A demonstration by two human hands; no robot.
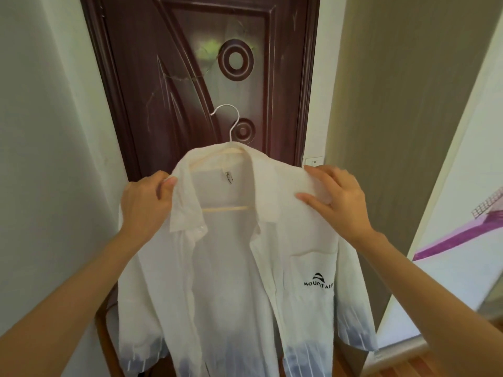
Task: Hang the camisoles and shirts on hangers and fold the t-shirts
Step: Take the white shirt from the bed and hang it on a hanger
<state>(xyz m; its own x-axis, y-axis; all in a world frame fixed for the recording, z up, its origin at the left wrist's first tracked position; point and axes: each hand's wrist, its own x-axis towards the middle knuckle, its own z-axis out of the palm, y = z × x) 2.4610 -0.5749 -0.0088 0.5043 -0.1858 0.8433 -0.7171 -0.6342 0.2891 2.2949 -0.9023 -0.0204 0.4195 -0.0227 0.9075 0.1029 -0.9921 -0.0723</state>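
Shirt (234,268) up on its hanger (227,148) before the dark door (174,77), held in mid-air. Left hand (144,205) pinches the left shoulder; right hand (336,200) grips the right one, fingers curled over cloth. Hanger's arms mostly hidden under the collar. Hem cut off below; the hook catches on nothing visible.

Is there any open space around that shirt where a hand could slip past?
Open gaps lie above the white shirt, around the hanger hook before the dark door, and beside each sleeve toward the walls. It is crowded at the shoulders, where the left hand and right hand grip.
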